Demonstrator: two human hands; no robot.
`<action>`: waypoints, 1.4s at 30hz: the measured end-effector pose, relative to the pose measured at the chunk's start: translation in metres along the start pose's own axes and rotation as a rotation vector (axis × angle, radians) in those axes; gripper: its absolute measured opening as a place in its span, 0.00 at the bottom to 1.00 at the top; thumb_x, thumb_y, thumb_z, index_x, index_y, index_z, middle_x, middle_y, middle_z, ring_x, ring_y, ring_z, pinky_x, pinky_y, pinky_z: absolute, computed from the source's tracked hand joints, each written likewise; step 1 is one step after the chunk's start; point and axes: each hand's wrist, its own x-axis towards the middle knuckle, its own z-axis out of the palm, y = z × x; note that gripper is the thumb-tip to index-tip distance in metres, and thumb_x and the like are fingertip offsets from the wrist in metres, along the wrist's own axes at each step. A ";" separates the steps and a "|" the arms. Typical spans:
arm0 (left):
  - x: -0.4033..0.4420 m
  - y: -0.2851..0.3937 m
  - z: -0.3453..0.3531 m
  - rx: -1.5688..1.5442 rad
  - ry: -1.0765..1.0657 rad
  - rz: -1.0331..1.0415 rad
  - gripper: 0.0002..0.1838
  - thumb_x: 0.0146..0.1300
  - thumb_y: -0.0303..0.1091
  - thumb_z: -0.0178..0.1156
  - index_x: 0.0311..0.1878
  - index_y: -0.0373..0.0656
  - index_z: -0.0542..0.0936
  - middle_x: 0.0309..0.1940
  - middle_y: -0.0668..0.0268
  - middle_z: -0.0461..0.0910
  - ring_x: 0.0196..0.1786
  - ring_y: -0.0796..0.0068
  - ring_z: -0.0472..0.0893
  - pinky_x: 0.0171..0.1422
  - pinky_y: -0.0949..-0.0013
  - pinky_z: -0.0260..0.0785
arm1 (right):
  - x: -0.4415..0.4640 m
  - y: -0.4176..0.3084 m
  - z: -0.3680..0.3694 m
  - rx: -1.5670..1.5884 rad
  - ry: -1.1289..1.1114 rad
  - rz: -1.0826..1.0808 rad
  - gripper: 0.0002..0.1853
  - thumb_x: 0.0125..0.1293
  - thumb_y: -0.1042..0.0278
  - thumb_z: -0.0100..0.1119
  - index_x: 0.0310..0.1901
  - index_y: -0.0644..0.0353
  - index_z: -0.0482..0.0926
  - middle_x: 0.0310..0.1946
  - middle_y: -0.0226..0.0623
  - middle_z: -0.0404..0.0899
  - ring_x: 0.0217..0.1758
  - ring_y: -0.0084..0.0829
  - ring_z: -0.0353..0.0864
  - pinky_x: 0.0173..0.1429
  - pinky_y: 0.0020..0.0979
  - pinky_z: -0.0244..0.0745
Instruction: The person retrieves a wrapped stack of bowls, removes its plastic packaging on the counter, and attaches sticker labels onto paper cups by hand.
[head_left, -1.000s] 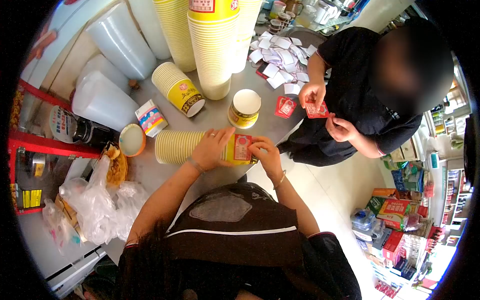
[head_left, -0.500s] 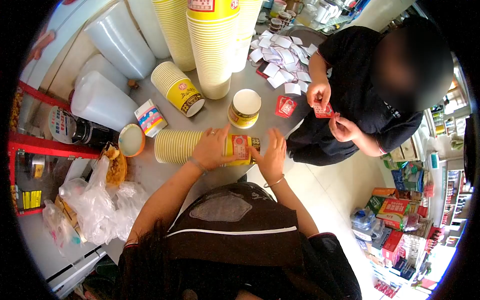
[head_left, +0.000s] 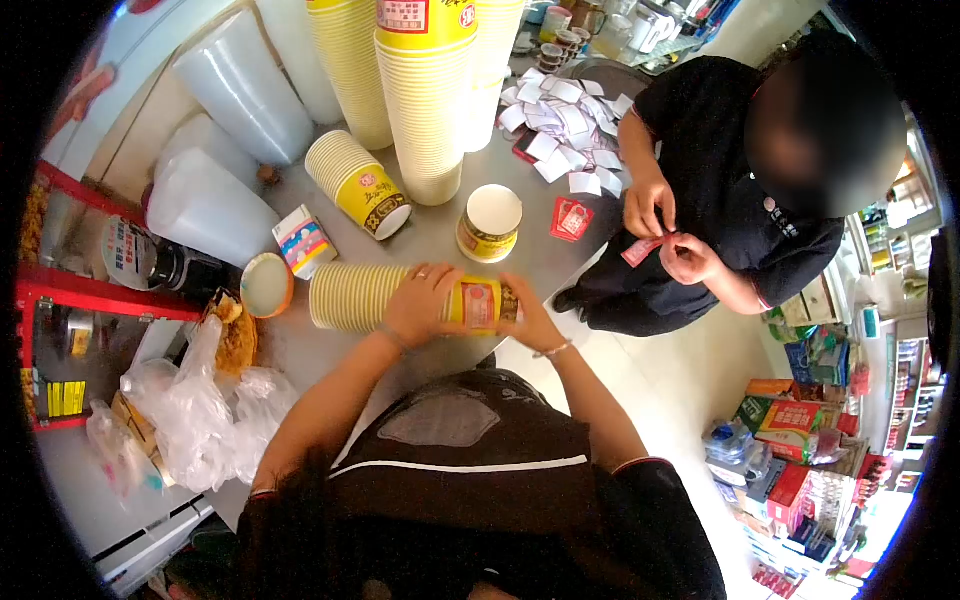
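Note:
A stack of yellow paper cups (head_left: 362, 297) lies on its side along the counter's near edge. Wrapped over the stack near its right end is my left hand (head_left: 424, 305), closed on it. My right hand (head_left: 530, 322) grips the base of the end cup, thumb at the near side and fingers beyond. A red-and-white label (head_left: 481, 304) shows on that cup between my hands. Just beyond stands a short upright pair of cups (head_left: 491, 222), with red cards (head_left: 571, 218) to its right.
Tall cup stacks (head_left: 425, 115) rise at the back; another stack (head_left: 357, 185) lies tilted. White paper slips (head_left: 568, 120) are heaped at the far right. A co-worker (head_left: 690, 180) there holds a red card (head_left: 640, 251). Plastic bags (head_left: 205, 420), a bowl (head_left: 266, 284) and a small box (head_left: 304, 242) sit left.
My right hand has gone from spread fingers beside the end cup to gripping its base. My left hand stays on the stack. The co-worker's hands have shifted around the red card.

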 end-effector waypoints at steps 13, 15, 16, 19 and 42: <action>0.000 -0.033 -0.013 -0.115 -0.139 0.242 0.50 0.40 0.46 0.78 0.65 0.36 0.62 0.62 0.49 0.68 0.68 0.51 0.67 0.77 0.50 0.51 | -0.010 -0.007 -0.001 0.451 -0.105 0.349 0.55 0.46 0.68 0.80 0.74 0.59 0.54 0.67 0.42 0.64 0.66 0.35 0.69 0.68 0.36 0.68; 0.005 -0.036 -0.016 -0.113 -0.167 0.196 0.50 0.39 0.46 0.77 0.64 0.36 0.63 0.63 0.49 0.68 0.68 0.49 0.66 0.77 0.51 0.52 | -0.022 0.008 -0.007 0.468 0.025 0.355 0.57 0.44 0.63 0.81 0.74 0.59 0.54 0.65 0.43 0.67 0.65 0.37 0.71 0.68 0.38 0.69; 0.005 -0.038 -0.018 -0.124 -0.197 0.144 0.50 0.39 0.46 0.77 0.64 0.36 0.63 0.63 0.48 0.68 0.67 0.48 0.66 0.76 0.52 0.53 | -0.033 0.017 -0.012 0.477 0.090 0.359 0.58 0.44 0.60 0.82 0.74 0.59 0.54 0.64 0.43 0.68 0.64 0.38 0.72 0.67 0.39 0.69; 0.000 -0.048 -0.015 -0.101 -0.229 0.077 0.48 0.40 0.47 0.75 0.63 0.35 0.64 0.63 0.47 0.68 0.67 0.45 0.66 0.75 0.54 0.55 | -0.070 0.042 -0.055 0.615 0.169 0.280 0.58 0.43 0.61 0.81 0.73 0.62 0.53 0.61 0.44 0.69 0.61 0.37 0.74 0.63 0.36 0.74; 0.030 -0.011 -0.017 0.066 -0.342 -0.009 0.56 0.42 0.65 0.70 0.70 0.40 0.62 0.67 0.52 0.65 0.71 0.54 0.64 0.76 0.46 0.49 | 0.042 -0.139 -0.087 -0.567 0.882 -0.272 0.23 0.53 0.60 0.73 0.48 0.62 0.79 0.48 0.44 0.80 0.54 0.45 0.78 0.57 0.38 0.73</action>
